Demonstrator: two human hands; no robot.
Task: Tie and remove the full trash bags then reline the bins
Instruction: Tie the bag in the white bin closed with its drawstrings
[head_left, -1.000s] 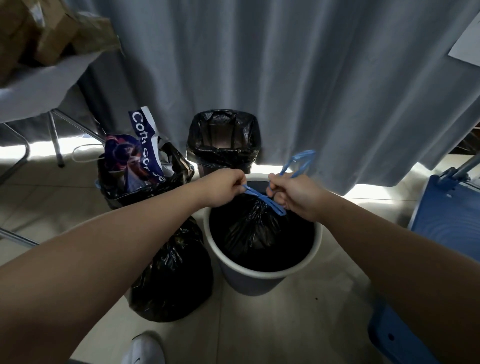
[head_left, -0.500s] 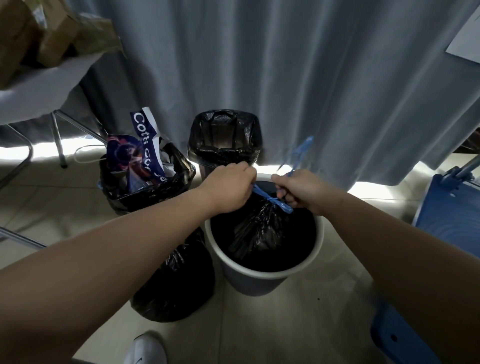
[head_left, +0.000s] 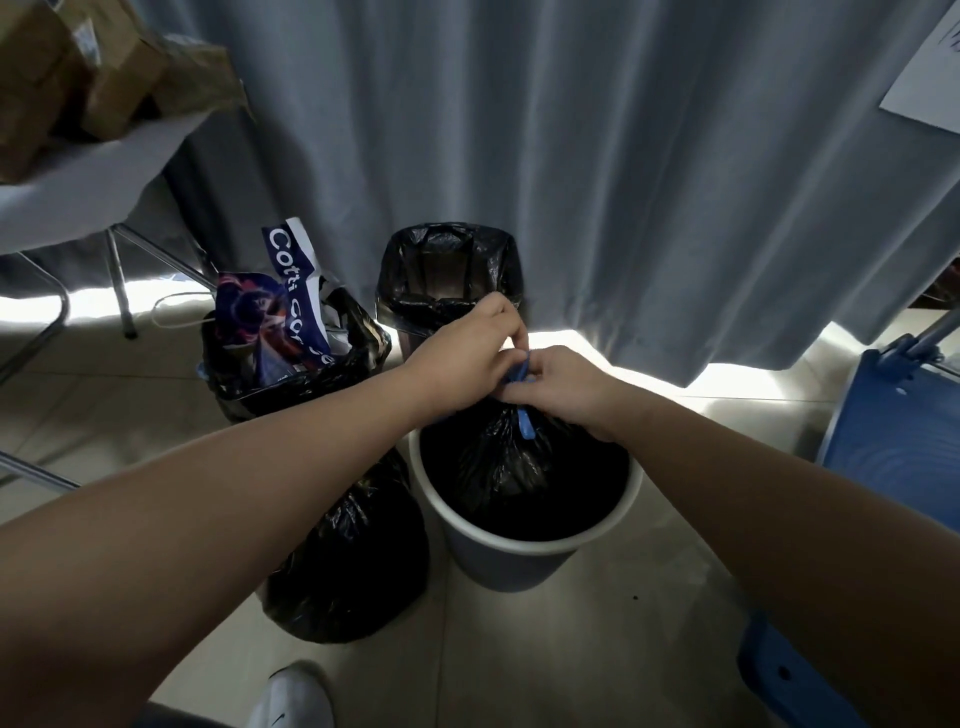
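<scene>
Over the round bin, my left hand and right hand meet, fingers of both pinched on the blue drawstring at the bag neck. Best to pull the ends opposite ways and seat the knot low. Bag sits inside bin, neck up, long axis upright; loose end hangs down.
</scene>
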